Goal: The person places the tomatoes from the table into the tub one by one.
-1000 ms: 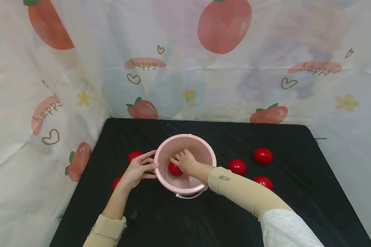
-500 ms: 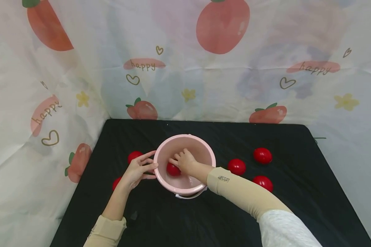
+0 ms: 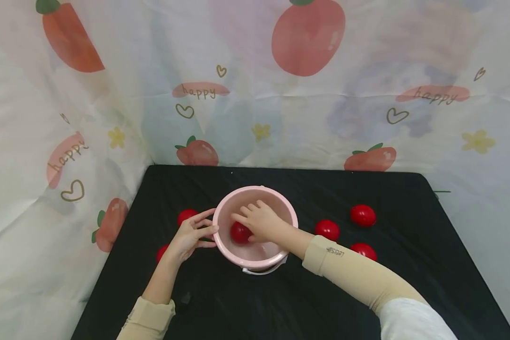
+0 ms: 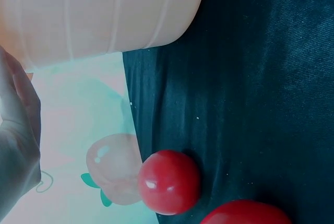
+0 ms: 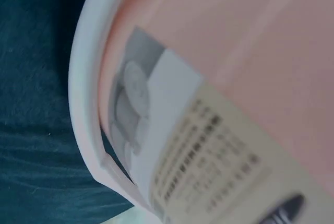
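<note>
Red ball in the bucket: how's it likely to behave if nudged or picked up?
The red ball will likely roll, being round. Its glossy surface may be slippery. The pink bucket around it should probably keep it from rolling away.

In the head view, the right sleeve (image 3: 348, 271) partly hides a red ball (image 3: 365, 249) at four o'clock, the left forearm (image 3: 161, 282) another ball (image 3: 161, 251) at eight; the right wrist view's label (image 5: 203, 153), near five, is blurred.

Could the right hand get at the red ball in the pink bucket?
Probably yes: the right hand is inside the pink bucket, close to the red ball, and nothing visible lies between them; whether they touch is unclear.
</note>
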The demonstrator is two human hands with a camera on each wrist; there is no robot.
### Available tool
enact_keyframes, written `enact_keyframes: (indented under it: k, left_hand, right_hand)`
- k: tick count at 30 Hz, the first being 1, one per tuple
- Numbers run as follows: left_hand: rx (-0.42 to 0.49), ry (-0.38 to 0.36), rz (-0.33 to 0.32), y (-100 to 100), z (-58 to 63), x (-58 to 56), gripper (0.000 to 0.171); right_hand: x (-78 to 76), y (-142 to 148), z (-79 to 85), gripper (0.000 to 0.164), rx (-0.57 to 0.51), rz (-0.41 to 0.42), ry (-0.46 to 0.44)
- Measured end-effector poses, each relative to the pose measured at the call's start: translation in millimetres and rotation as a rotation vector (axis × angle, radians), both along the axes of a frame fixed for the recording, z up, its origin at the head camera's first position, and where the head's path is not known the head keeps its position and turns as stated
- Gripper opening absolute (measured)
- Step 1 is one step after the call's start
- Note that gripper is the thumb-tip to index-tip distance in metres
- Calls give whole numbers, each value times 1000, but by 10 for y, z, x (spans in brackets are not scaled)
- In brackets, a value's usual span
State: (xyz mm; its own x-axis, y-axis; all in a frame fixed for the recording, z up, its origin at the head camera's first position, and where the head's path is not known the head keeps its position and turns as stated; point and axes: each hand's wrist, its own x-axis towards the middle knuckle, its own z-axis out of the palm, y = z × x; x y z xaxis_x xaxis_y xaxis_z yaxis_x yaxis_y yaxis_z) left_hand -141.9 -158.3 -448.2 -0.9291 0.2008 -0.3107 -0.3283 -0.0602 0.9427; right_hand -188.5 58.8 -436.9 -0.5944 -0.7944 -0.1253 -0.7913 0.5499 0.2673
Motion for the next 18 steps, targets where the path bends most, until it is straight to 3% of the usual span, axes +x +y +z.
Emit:
enact_keyframes:
  k: [4,10,14,18]
  left_hand:
    - [5,7,-4,-3,-1,4,59]
    - [14,-8,10,-4,-6,2,58]
    - [30,-2,7,-2,-15,1,58]
    - [51,8,-5,-3,-17,1,60]
  right_hand:
    - [9,137,157,69,-168,16,-12]
    - [-78,486,408,57,-413,-35,103]
    - [-172,856,536,61,-552,-209,136]
    - [-244,1269,551,68,-581,-427,131]
